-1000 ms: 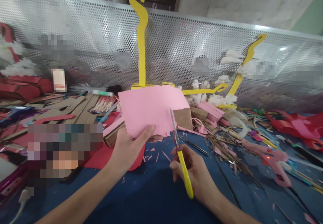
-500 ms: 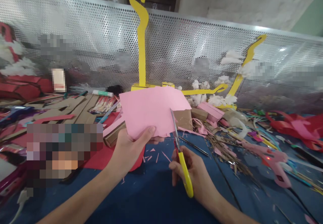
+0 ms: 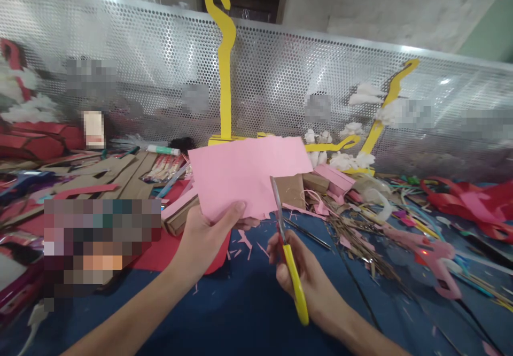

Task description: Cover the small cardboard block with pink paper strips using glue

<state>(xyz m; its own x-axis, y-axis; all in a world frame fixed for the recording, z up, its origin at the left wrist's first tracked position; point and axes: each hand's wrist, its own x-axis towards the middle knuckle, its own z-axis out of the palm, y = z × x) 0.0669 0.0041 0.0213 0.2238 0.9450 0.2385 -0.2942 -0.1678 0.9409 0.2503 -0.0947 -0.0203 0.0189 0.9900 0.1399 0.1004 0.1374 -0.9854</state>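
Observation:
My left hand (image 3: 218,219) pinches the lower edge of a sheet of pink paper (image 3: 236,171), thumb in front and fingers behind. The sheet is held up in the middle of the view, with a notch cut out of its lower right side. My right hand (image 3: 298,262) is closed around yellow-handled scissors (image 3: 294,276). Their blades point up and touch the sheet at the inner corner of the notch. Just below the sheet, small pink paper scraps (image 3: 242,244) lie on the dark blue table surface (image 3: 240,302).
A pink hot glue gun (image 3: 435,257) with a lit red light lies at right, near a heap of brown scraps (image 3: 360,244). Behind stand yellow hooked cutouts (image 3: 225,78) before a perforated metal panel (image 3: 280,62). Cardboard strips (image 3: 124,177) and red sheets (image 3: 172,249) lie left.
The right part of the pink sheet has swung out flatter to the right, opening the notch. My right hand and the scissors have dropped slightly. My left hand keeps its hold.

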